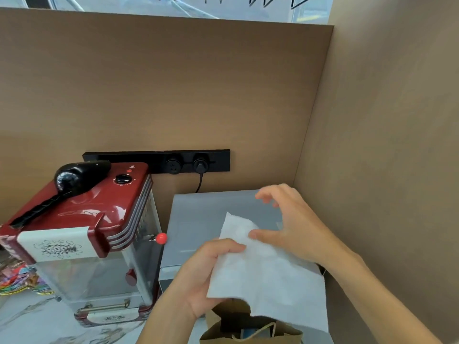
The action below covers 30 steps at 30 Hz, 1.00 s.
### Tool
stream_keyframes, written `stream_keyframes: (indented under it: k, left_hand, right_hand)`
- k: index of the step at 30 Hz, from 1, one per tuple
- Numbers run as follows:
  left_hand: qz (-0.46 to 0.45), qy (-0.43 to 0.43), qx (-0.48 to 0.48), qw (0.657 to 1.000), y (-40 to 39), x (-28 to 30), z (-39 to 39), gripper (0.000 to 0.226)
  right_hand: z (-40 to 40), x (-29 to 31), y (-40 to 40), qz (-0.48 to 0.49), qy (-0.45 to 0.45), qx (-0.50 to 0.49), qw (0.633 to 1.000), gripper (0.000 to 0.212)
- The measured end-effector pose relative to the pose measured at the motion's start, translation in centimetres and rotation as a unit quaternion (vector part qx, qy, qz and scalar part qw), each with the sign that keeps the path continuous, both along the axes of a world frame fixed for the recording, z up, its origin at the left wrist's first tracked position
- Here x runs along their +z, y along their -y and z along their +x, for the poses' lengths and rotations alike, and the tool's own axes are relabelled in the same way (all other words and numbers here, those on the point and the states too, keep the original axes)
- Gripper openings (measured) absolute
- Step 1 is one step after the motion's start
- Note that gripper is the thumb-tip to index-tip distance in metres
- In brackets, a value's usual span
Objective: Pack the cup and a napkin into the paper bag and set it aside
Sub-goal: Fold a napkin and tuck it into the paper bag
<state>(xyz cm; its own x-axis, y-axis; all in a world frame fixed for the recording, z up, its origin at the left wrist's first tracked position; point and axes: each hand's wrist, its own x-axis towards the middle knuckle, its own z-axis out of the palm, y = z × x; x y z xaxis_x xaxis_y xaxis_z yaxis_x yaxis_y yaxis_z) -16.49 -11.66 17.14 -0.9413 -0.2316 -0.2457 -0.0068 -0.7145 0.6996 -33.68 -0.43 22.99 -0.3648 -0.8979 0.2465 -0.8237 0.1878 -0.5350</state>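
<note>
Head cam: left hand (206, 274) grips the napkin (268, 274) by its left edge. Right hand (298, 234) has fingers loose & spread, thumb resting on the top edge. Napkin hangs btwn them, right over the open paper bag (214, 324). Red popcorn machine (94, 219) sits to the left.

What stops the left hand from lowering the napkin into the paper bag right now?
Probably nothing, so yes, it looks reachable. The left hand grips the napkin just above the paper bag, whose mouth stands open below; nothing lies between them.
</note>
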Motion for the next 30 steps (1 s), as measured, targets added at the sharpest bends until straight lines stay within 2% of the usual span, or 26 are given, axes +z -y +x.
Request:
stream_keyframes:
  k: [2, 3, 5, 7, 10, 12, 16, 18, 19, 21, 23, 26, 30]
  left_hand:
    - [-0.037, 0.034, -0.007, 0.999, 0.6, -0.1, -0.6, 0.059]
    - [-0.048, 0.029, -0.02, 0.998, 1.0, 0.0, -0.8, 0.064]
    - [-0.075, 0.017, -0.063, 0.995, 2.0, 0.4, -1.2, 0.065]
    - [-0.113, 0.047, -0.101, 0.987, 3.0, 1.0, -1.3, 0.061]
    - [-0.093, 0.024, -0.125, 0.988, 4.3, 2.0, -1.2, 0.054]
    - [-0.055, 0.002, -0.09, 0.994, 4.6, 1.8, -1.0, 0.055]
    - [0.073, -0.107, -0.011, 0.991, 3.3, 0.1, 0.0, 0.07]
    - [0.089, -0.134, 0.041, 0.986, 2.0, -0.7, -0.2, 0.077]
    - [0.056, -0.126, 0.072, 0.988, 1.4, -0.8, -0.3, 0.082]
    - [-0.066, -0.046, 0.135, 0.988, 0.6, -0.4, -0.6, 0.085]
    - [-0.162, 0.025, 0.186, 0.969, 0.5, -0.1, -1.0, 0.067]
    - [-0.222, 0.051, 0.217, 0.949, 0.8, 0.6, -1.1, 0.04]
    - [-0.291, 0.055, 0.25, 0.922, 1.1, 1.2, -1.1, 0.03]
  right_hand:
    - [-1.2, 0.4, 0.3, 0.059, 0.117, 0.022, 0.991, 0.085]
    - [-1.9, 0.7, 0.4, 0.105, 0.195, 0.043, 0.974, 0.089]
    - [-2.9, 0.8, 0.5, 0.178, 0.337, 0.098, 0.919, 0.072]
    - [-3.3, 0.3, 0.7, 0.199, 0.407, 0.125, 0.883, 0.049]
    - [-3.5, -1.0, 0.7, 0.158, 0.473, 0.146, 0.855, 0.041]
    - [-3.6, -1.3, 0.4, 0.097, 0.511, 0.158, 0.839, 0.038]
    - [-3.7, -1.2, -0.1, -0.039, 0.526, 0.123, 0.841, 0.036]
    - [-3.7, -1.2, -0.3, -0.099, 0.516, 0.09, 0.846, 0.034]
    - [-3.6, -1.2, -0.4, -0.126, 0.509, 0.074, 0.848, 0.033]
    - [-3.5, -1.3, -0.6, -0.165, 0.487, 0.051, 0.856, 0.031]
    - [-3.6, -1.5, -0.7, -0.184, 0.463, 0.038, 0.866, 0.031]
    - [-3.7, -1.7, -0.9, -0.188, 0.444, 0.035, 0.876, 0.033]
    - [-4.0, -1.7, -1.2, -0.148, 0.461, 0.052, 0.873, 0.039]
